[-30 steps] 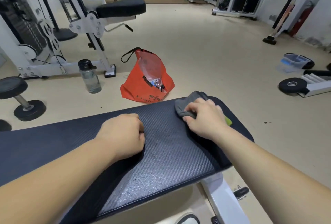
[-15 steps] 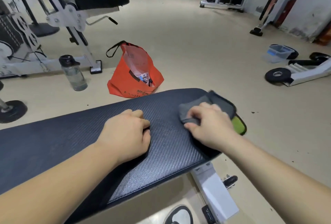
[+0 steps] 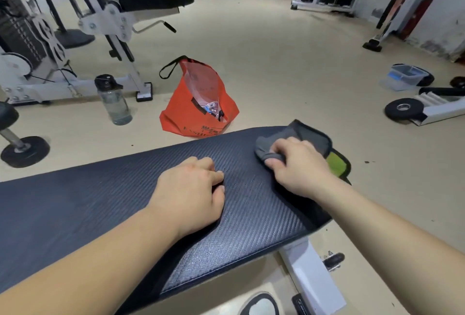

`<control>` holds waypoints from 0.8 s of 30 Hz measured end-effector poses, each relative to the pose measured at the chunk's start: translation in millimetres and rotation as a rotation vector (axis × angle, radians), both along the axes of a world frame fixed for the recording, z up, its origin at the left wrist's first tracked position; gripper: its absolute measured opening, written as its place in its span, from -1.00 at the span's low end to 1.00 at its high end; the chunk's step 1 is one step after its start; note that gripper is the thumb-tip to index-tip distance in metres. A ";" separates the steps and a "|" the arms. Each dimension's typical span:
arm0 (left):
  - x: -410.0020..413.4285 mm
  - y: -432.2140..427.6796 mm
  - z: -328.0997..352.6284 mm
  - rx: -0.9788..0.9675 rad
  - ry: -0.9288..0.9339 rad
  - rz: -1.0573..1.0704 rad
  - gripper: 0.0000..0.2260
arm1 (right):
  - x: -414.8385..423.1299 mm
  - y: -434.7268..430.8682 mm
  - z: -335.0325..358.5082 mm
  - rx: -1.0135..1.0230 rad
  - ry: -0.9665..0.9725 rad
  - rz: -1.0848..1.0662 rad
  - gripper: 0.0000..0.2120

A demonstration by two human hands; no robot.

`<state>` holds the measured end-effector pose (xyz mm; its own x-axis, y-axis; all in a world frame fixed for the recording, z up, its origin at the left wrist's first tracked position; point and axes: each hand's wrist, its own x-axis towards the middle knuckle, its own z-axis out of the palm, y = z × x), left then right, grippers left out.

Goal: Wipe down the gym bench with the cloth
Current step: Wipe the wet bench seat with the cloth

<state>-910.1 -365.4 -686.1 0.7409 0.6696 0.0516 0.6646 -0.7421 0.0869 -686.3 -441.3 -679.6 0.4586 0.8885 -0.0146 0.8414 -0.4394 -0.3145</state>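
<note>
The right hand (image 3: 300, 166) had its grip closed on the grey cloth (image 3: 297, 138), fingers bunching the near fold and pressing it flat to the bench (image 3: 251, 214) at the pad's far right corner. Beyond the grip the cloth spread out toward the far edge, and to the right of the grip its green underside and dark hem hung past the end of the pad.

Over the last second the cloth had slid rightward: a moment before it lay wholly on the pad with only a sliver of green showing, and by now a good part of it had run off the end. That suggested the stroke had reached its limit at this corner, so this end of the bench was probably covered, while the long stretch to the left of the grip likely remained to be wiped.

The left hand (image 3: 191, 194) rested on the pad well to the left of the grip, fingers curled loosely under and holding nothing, much as it had been; it seemed to steady the body.

On the floor beyond the grip stood an orange bag (image 3: 198, 106), with a water bottle (image 3: 113, 100) further left.
</note>
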 end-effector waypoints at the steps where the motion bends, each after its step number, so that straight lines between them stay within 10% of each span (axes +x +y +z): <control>1: -0.2 0.0 0.1 0.001 -0.009 -0.001 -0.58 | -15.7 -4.9 2.1 -0.005 0.032 0.150 -0.83; 5: -4.4 4.2 -2.3 -0.016 -0.026 -0.006 -0.61 | -39.8 -20.8 2.5 0.019 0.103 0.497 -0.71; 18: -2.2 5.8 -0.6 -0.023 -0.005 -0.013 -0.61 | 16.5 52.0 -13.1 0.073 -0.033 -0.443 -0.79; 24: -40.9 24.1 9.6 -0.202 -0.322 0.033 -0.68 | -74.0 81.8 -1.4 0.060 0.068 0.005 -0.80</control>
<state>-951.1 -341.3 -676.4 0.6865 0.7130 0.1426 0.6025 -0.6675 0.4375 -760.3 -359.4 -681.0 0.4538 0.8911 0.0079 0.8195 -0.4138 -0.3966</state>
